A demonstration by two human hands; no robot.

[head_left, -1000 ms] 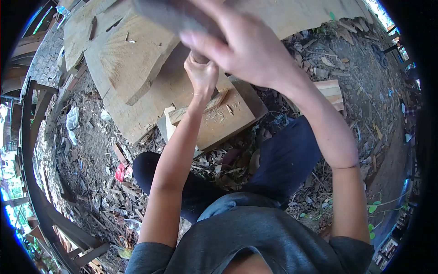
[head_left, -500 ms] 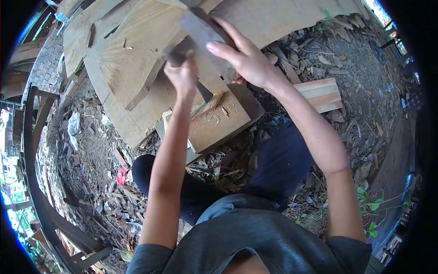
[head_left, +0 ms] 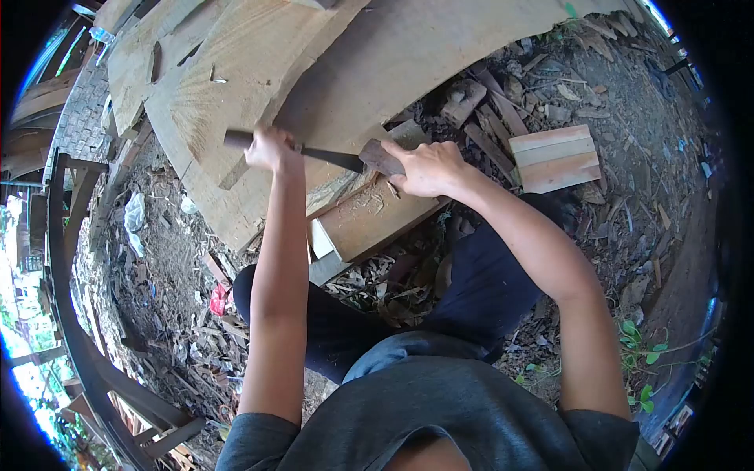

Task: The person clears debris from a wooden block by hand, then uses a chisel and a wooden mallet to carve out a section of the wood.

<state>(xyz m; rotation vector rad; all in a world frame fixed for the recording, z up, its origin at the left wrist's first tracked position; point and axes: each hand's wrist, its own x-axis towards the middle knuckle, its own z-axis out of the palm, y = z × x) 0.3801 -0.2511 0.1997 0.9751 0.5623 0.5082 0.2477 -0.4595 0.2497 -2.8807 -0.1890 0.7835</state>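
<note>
My left hand (head_left: 273, 151) is wrapped around the handle of a chisel (head_left: 334, 158), whose dark blade points right across the workpiece. My right hand (head_left: 430, 169) grips a brown wooden block (head_left: 382, 158). The block's near end is right beside the chisel's tip. Below both hands lies a thick wooden board (head_left: 369, 229), with wood shavings (head_left: 375, 200) scattered over its top. A rough, cut strip of wood (head_left: 339, 191) runs along the board under the blade.
A large plywood sheet (head_left: 440, 39) spreads beyond the hands, with a thick slab (head_left: 236, 71) on it at left. A small striped panel (head_left: 556, 159) rests on the debris-covered ground at right. My bent legs (head_left: 495, 275) flank the board. A curved dark frame (head_left: 59, 290) stands far left.
The chisel has swung from a steep angle to nearly flat, its handle now to the left. My right hand has come down with the block, from above the chisel to its tip.
</note>
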